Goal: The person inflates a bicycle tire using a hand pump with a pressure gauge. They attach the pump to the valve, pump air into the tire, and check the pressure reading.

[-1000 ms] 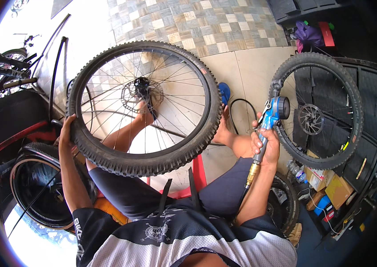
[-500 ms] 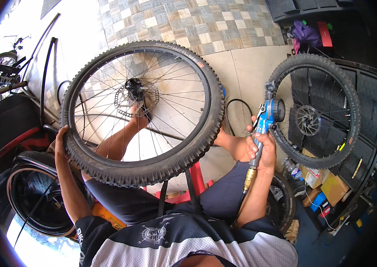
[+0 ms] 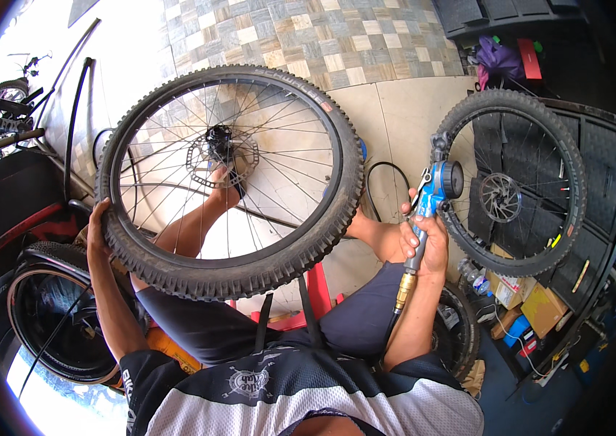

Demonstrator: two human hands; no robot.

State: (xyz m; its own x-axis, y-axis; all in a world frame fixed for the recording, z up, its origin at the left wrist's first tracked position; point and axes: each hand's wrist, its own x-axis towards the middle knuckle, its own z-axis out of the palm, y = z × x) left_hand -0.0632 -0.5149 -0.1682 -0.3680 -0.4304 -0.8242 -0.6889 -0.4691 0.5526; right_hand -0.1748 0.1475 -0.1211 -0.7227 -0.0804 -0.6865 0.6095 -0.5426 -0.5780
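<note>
A knobbly black bicycle wheel [image 3: 250,280] is tilted in front of me above my lap, its spokes and disc rotor [image 3: 197,161] facing me. My left hand [image 3: 98,227] grips the tyre at its left side; part of the fingers is hidden behind the rubber. To the right of the wheel, my right hand [image 3: 428,243] is wrapped round a blue and grey tyre inflator gun [image 3: 433,192] with a round gauge at its top. A brass fitting [image 3: 405,289] and black hose lead down from its handle along my forearm.
At the right, another wheel [image 3: 578,182] with a disc rotor leans against a black cabinet [image 3: 602,152]. Cardboard boxes [image 3: 545,309] lie below it. More wheels [image 3: 24,363] stand at the left, with bicycles [image 3: 2,109] behind. A red stand [image 3: 315,287] is between my legs.
The view has shifted very slightly. Both hands keep their holds, and the wheel and inflator gun stay nearly where they were.
</note>
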